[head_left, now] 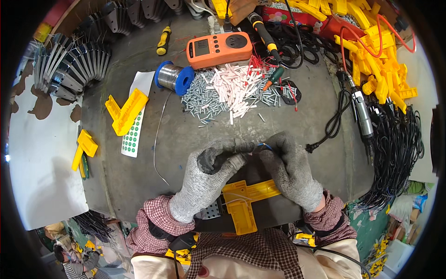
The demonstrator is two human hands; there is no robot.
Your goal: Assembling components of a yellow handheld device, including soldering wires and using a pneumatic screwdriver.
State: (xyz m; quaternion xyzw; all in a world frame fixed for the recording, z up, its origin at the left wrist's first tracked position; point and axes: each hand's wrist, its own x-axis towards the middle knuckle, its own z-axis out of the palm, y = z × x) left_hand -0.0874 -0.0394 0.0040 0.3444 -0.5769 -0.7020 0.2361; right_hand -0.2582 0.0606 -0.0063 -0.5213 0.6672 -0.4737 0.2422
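Observation:
Both my hands wear grey gloves with dark fingertips and meet above the near middle of the bench. My right hand (289,169) pinches a thin wire (265,145) with a blue part and a brownish part at its fingertips. Close beside it, my left hand (209,172) is closed, thumb and fingers together near the wire; what they grip is too small to make out. Below the hands lies a yellow T-shaped plastic housing (241,207) with a thin pale wire across it. A perforated metal plate (210,212) shows partly behind my left wrist.
Beyond the hands lie a pile of screws and pale sleeves (232,90), an orange multimeter (219,49) and a solder spool (174,79). Yellow housings (376,60) heap at far right above black cables (395,153). An electric screwdriver (362,111) lies right; metal brackets (69,65) stand left.

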